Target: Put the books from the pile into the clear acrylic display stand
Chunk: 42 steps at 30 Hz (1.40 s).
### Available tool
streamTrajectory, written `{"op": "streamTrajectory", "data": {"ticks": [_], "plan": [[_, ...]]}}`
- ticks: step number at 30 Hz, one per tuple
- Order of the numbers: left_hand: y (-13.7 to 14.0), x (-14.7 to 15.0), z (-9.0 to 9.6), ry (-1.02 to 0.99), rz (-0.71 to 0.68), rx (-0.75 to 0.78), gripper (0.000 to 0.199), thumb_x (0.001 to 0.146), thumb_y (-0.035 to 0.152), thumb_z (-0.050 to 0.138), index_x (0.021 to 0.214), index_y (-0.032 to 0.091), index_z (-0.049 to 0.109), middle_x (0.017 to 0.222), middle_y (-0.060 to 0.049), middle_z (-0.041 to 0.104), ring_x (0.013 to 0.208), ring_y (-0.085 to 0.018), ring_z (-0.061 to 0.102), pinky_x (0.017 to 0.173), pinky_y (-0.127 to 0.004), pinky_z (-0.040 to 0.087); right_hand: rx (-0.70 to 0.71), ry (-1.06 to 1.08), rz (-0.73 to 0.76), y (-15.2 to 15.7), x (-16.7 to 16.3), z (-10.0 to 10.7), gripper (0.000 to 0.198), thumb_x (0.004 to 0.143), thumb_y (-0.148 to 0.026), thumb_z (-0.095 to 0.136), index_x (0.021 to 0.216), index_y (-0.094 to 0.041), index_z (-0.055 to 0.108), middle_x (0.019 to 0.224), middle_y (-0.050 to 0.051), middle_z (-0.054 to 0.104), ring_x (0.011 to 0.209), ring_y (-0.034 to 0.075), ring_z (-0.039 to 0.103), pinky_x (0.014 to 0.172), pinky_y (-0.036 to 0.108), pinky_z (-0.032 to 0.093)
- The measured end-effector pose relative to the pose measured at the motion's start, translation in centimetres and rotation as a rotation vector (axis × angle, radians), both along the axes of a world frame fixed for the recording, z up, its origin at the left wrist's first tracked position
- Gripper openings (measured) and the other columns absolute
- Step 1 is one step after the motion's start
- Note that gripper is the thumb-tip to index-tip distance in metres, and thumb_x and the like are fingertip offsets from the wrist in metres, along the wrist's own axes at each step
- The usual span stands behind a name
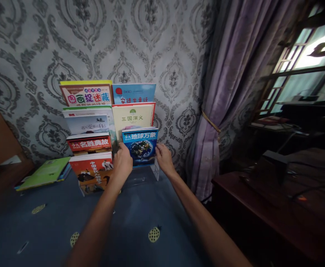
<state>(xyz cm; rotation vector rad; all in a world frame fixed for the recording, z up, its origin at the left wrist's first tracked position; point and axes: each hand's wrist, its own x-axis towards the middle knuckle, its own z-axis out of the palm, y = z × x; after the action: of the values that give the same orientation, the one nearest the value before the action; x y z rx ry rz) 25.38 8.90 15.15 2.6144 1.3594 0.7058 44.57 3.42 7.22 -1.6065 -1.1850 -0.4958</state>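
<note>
A blue book with a globe on its cover (140, 148) stands upright in the right column of a clear tiered book rack (154, 172). My left hand (123, 161) grips its left edge and my right hand (164, 157) its right edge, fingers closed on both sides. Behind it rise a cream book with a red border (133, 118) and a light blue book (134, 91). The left column holds a red-orange book (91, 172) in front, then a red book (91, 144), a pale landscape book (87, 124) and a pink-titled book (87, 95) at the back.
A green book (44, 172) lies on a small stack left of the rack. Patterned wallpaper (173, 78) is behind, a purple curtain (206, 159) to the right. A dark red wooden desk (240, 196) with cables stands at the right. Dark blue cloth (129, 230) with pineapple prints covers the surface.
</note>
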Motion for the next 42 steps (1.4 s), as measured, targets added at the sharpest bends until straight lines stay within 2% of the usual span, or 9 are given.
{"op": "streamTrajectory", "data": {"ticks": [10, 19, 25, 29, 33, 36, 39, 42], "plan": [[0.2, -0.3, 0.1, -0.002, -0.027, -0.026, 0.041, 0.087, -0.001, 0.039, 0.126, 0.006, 0.049, 0.11, -0.027, 0.072, 0.106, -0.034, 0.073, 0.088, -0.04, 0.055, 0.029, 0.013, -0.014, 0.3, -0.1, -0.4, 0.027, 0.095, -0.029, 0.04, 0.089, -0.022, 0.066, 0.084, 0.01, 0.063, 0.081, 0.027, 0.06, 0.076, 0.039, 0.049], [-0.1, -0.5, -0.3, -0.03, -0.064, -0.074, 0.045, 0.089, 0.0, 0.042, 0.133, 0.003, 0.04, 0.112, -0.025, 0.071, 0.107, -0.03, 0.072, 0.088, -0.035, 0.054, 0.012, 0.029, -0.009, 0.1, -0.2, -0.3, 0.029, 0.094, -0.03, 0.041, 0.092, -0.019, 0.068, 0.088, 0.011, 0.067, 0.084, 0.026, 0.061, 0.081, 0.038, 0.049], [-0.2, -0.8, -0.8, -0.075, -0.101, -0.132, 0.053, 0.087, -0.001, 0.043, 0.139, 0.002, 0.035, 0.113, -0.026, 0.071, 0.11, -0.03, 0.071, 0.089, -0.035, 0.054, 0.028, 0.038, -0.021, 0.1, -0.3, -0.3, 0.032, 0.091, -0.032, 0.043, 0.103, -0.016, 0.069, 0.097, 0.014, 0.07, 0.091, 0.028, 0.063, 0.085, 0.041, 0.05], [0.1, -0.6, -1.8, -0.152, -0.143, -0.133, 0.064, 0.084, -0.005, 0.039, 0.147, -0.003, 0.027, 0.123, -0.03, 0.066, 0.118, -0.031, 0.067, 0.097, -0.037, 0.053, 0.03, 0.042, -0.03, 0.0, -0.5, -0.3, 0.034, 0.09, -0.033, 0.045, 0.105, -0.016, 0.069, 0.098, 0.014, 0.07, 0.09, 0.027, 0.064, 0.083, 0.041, 0.051], [-0.1, -0.5, -3.7, -0.309, -0.247, -0.034, 0.076, 0.081, -0.005, 0.039, 0.153, -0.005, 0.014, 0.148, -0.034, 0.046, 0.142, -0.032, 0.047, 0.112, -0.042, 0.044, 0.039, 0.077, -0.033, -0.1, -0.9, -0.1, 0.036, 0.088, -0.036, 0.047, 0.11, -0.016, 0.068, 0.101, 0.014, 0.071, 0.091, 0.028, 0.065, 0.081, 0.042, 0.052], [-1.1, -1.6, -5.1, -0.371, -0.343, 0.049, 0.075, 0.086, 0.002, 0.038, 0.156, 0.0, 0.009, 0.157, -0.032, 0.035, 0.148, -0.032, 0.037, 0.118, -0.045, 0.039, 0.058, 0.133, -0.033, -0.1, -1.3, -0.1, 0.041, 0.086, -0.036, 0.05, 0.117, -0.014, 0.065, 0.104, 0.015, 0.071, 0.093, 0.029, 0.065, 0.081, 0.043, 0.053], [-2.4, -3.8, -6.0, -0.301, -0.429, 0.07, 0.07, 0.093, 0.008, 0.034, 0.158, 0.005, 0.007, 0.156, -0.028, 0.04, 0.145, -0.031, 0.042, 0.114, -0.046, 0.043, 0.111, 0.171, -0.086, -0.3, -1.8, 0.1, 0.04, 0.083, -0.035, 0.051, 0.116, -0.015, 0.062, 0.103, 0.013, 0.069, 0.091, 0.027, 0.064, 0.08, 0.042, 0.052], [-2.9, -6.8, -6.9, -0.123, -0.463, 0.015, 0.068, 0.096, 0.011, 0.034, 0.159, 0.012, 0.009, 0.144, -0.023, 0.056, 0.13, -0.029, 0.059, 0.102, -0.043, 0.052, 0.236, 0.197, -0.187, -0.8, -2.7, 0.8, 0.027, 0.082, -0.035, 0.053, 0.102, -0.018, 0.058, 0.094, 0.008, 0.063, 0.084, 0.023, 0.06, 0.076, 0.038, 0.05]]}}
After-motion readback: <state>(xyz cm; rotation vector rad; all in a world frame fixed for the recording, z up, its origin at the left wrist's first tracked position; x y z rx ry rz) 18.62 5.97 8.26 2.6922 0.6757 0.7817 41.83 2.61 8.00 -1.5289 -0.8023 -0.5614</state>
